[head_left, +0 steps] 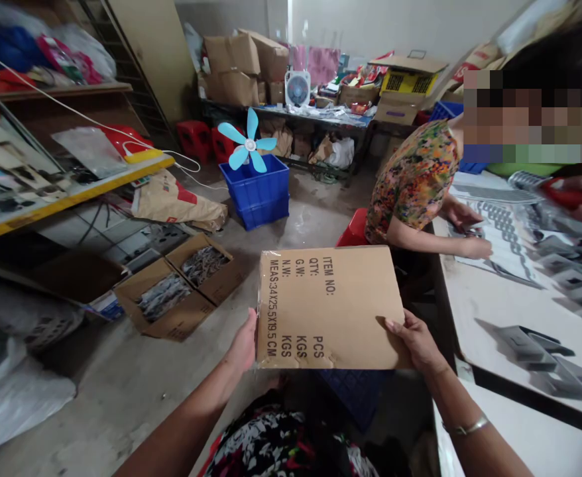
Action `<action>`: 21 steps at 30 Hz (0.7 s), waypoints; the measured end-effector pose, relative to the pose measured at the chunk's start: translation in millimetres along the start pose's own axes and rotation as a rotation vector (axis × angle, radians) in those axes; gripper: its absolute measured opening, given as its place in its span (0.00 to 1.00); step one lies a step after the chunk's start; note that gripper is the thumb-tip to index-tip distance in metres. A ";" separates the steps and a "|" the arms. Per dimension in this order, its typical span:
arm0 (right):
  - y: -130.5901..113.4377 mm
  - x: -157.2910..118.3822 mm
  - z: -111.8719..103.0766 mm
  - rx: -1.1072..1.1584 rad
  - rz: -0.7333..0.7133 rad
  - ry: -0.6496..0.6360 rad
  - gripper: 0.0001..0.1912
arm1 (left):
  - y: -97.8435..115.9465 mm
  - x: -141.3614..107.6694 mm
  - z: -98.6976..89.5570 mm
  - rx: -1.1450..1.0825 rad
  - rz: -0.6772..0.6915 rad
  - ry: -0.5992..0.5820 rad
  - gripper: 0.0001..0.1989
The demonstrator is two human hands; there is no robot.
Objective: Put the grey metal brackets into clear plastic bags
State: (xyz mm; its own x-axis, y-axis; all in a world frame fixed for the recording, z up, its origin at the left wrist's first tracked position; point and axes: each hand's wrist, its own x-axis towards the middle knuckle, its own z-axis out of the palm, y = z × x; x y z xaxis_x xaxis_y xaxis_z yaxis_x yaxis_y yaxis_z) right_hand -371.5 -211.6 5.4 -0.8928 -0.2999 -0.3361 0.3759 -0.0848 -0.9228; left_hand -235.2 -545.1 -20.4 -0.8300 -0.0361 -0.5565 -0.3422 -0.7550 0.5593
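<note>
A: What do the hands have?

B: A carton (331, 308), brown cardboard under clear plastic film, printed with "ITEM NO", "QTY" and a line of measurements. The left hand (244, 341) grips its left edge, and the right hand (415, 341) is spread around the lower right corner. Both are holding it, one at each side.

A: Where is it?

B: Up in front of the person, above the floor (122, 391), near the edge of a white surface (490, 318) on the right.

A: What's on that surface?

B: Grey pieces (529, 348) lie in loose groups. A co-worker (413, 179) in a floral top bends over a printed sheet (502, 245), with hands (476, 247) on it.

A: Anything else nearby?

B: A metal bangle (466, 427) on the right wrist, and a red stool (355, 228) beside the co-worker.

A: And further off?

B: Two open boxes (176, 285) of grey bundles sit on the floor to the left. Beyond them are a blue crate (258, 192) with pale blue fan blades (246, 140) on top and stacked cardboard boxes (231, 69) at the back.
</note>
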 end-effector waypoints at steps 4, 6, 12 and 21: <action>4.7 -0.5 2.9 0.043 0.002 -0.030 0.22 | -0.7 -3.7 -2.2 -0.011 0.005 0.087 0.26; 7.0 -0.4 2.6 0.052 0.006 -0.027 0.22 | -1.1 -4.6 -2.2 -0.004 0.015 0.137 0.25; 11.2 -0.5 -2.6 0.045 0.016 -0.031 0.21 | -6.2 -3.9 -4.2 0.014 0.097 0.181 0.22; -8.2 3.7 -1.8 -0.060 -0.014 -0.107 0.21 | -31.3 5.3 -15.8 0.000 0.171 0.234 0.15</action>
State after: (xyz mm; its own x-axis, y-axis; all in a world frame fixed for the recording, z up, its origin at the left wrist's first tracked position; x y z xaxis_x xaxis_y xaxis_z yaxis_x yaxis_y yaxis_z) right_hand -378.3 -210.3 11.4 -0.8651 -0.3986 -0.3046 0.3457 -0.0338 -0.9377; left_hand -222.0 -532.0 -50.6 -0.7513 -0.3135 -0.5807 -0.2056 -0.7249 0.6575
